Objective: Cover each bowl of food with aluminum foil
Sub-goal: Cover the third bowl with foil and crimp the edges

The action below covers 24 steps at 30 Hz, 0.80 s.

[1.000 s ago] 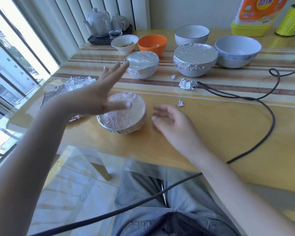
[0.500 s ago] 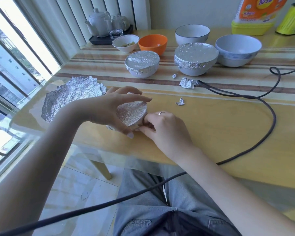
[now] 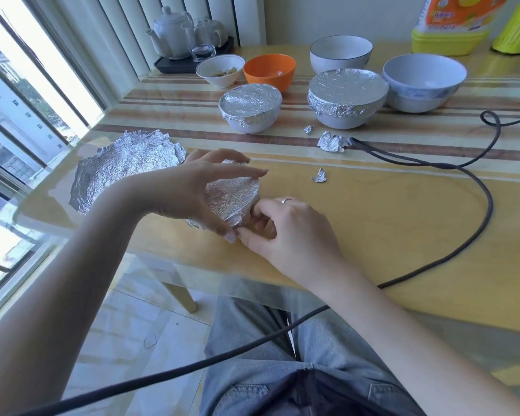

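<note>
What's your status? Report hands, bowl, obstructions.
Left hand grips foil-covered bowl. Right hand pinches foil at its rim. Cable lies clear to the right.

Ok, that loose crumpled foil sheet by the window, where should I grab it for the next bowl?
Pinch the crumpled foil sheet at its raised right edge, coming from the right. That edge curls up off the table, so fingers can likely slip under it, and it lies nearest the left hand.

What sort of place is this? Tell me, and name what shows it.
Probably a home dining spot by a window: a wooden table with food bowls, a white teapot on a tray, and a big cooking oil bottle.
</note>
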Available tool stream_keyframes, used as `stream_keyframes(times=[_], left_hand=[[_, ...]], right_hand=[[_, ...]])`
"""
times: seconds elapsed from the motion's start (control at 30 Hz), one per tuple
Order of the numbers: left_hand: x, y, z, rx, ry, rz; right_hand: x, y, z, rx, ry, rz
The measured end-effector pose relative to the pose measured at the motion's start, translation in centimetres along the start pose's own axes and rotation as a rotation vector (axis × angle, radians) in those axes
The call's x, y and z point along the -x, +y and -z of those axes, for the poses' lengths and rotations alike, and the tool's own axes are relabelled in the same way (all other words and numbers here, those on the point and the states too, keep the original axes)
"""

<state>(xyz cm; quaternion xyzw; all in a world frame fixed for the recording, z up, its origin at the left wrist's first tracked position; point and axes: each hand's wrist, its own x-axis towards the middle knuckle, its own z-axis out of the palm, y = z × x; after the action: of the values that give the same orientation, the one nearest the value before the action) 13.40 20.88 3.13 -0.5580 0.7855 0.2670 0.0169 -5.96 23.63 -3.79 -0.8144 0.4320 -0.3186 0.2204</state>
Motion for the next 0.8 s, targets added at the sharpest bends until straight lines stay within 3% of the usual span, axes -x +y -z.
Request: stream_keyframes(times=[0.2,0.47,0.6,0.8], left_hand=[[0.1,0.1,0.1,-0.006,-0.023,0.007],[0.1,0.2,0.2,-0.003,-0.030,0.012],[0.1,0.3,0.2,-0.012,-0.044,0.016],[0.0,0.1,0.2,-0.021,-0.046,0.000]], right_hand=[[0.3,-0.7,0.2,-0.008,-0.043,-0.087],[-0.2,-0.5,0.9,-0.241,-0.146,-0.223],[-0.6,-0.3,-0.1,-0.242,-0.065,-0.210],[-1.6,0.6,0.2,-0.224,-0.124,-0.183]])
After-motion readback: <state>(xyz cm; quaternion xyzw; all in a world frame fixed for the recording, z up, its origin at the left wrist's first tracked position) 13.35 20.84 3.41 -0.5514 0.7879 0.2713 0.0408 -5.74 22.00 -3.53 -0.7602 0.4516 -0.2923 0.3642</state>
